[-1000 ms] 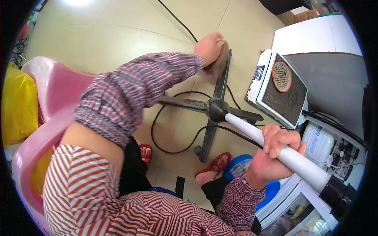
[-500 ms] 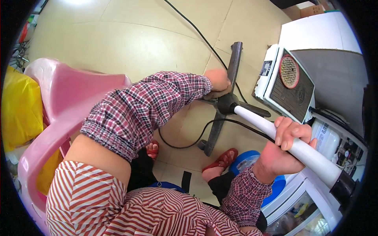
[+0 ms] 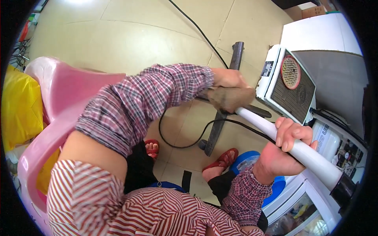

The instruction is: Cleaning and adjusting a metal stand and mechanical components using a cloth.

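A floor stand with a white pole (image 3: 258, 122) and dark cross-shaped legs (image 3: 235, 59) leans at a slant. The pole's upper end runs to a black fitting (image 3: 343, 192) at the lower right. My right hand (image 3: 289, 147) is closed round the pole below that fitting. My left hand (image 3: 232, 78) reaches across and presses a brown cloth (image 3: 232, 99) over the hub where the legs meet the pole. The cloth and hand hide the hub, and the left fingers are partly blurred. A black cable (image 3: 244, 124) passes by the pole and loops across the floor.
A pink plastic chair (image 3: 80, 88) is at my left, with a yellow bag (image 3: 21, 110) beyond it. On the right stand a platform scale (image 3: 301, 98) and a white cabinet (image 3: 301, 204). A blue basin (image 3: 244, 159) is near my red-sandalled foot (image 3: 221, 161).
My left hand has shifted right with the cloth, from one leg onto the hub and the pole's lower end. My right hand and the stand have stayed in place.
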`<state>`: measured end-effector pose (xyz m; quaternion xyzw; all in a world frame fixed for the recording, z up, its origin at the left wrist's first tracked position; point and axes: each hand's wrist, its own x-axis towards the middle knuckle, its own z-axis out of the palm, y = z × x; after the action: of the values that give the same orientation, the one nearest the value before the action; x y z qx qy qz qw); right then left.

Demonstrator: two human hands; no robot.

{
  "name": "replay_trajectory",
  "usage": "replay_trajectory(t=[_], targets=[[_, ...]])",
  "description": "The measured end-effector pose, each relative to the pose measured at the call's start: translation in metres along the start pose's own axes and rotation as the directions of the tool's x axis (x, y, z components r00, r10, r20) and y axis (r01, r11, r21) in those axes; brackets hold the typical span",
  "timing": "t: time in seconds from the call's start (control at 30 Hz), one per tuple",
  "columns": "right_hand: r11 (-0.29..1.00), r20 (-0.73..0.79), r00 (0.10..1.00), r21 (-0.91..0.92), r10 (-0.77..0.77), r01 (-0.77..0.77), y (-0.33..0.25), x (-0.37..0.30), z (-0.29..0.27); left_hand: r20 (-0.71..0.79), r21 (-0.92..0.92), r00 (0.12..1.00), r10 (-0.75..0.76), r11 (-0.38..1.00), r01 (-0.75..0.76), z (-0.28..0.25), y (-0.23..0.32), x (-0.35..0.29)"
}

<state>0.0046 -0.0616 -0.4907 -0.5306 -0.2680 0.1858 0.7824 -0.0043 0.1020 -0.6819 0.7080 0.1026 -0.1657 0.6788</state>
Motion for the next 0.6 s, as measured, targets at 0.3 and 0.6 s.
replay_trajectory(t=[0.3,0.6], targets=[[0.997,-0.019,0.997,-0.017,0.075,-0.076,-0.006,-0.002,0.001,-0.210,0.278,0.957,-0.200,0.926,0.254,-0.041,-0.021,0.003],[1.000,-0.002,1.000,0.000,-0.020,0.020,0.001,-0.002,-0.003,-0.033,0.368,0.988,-0.152,0.917,0.153,-0.005,-0.017,-0.010]])
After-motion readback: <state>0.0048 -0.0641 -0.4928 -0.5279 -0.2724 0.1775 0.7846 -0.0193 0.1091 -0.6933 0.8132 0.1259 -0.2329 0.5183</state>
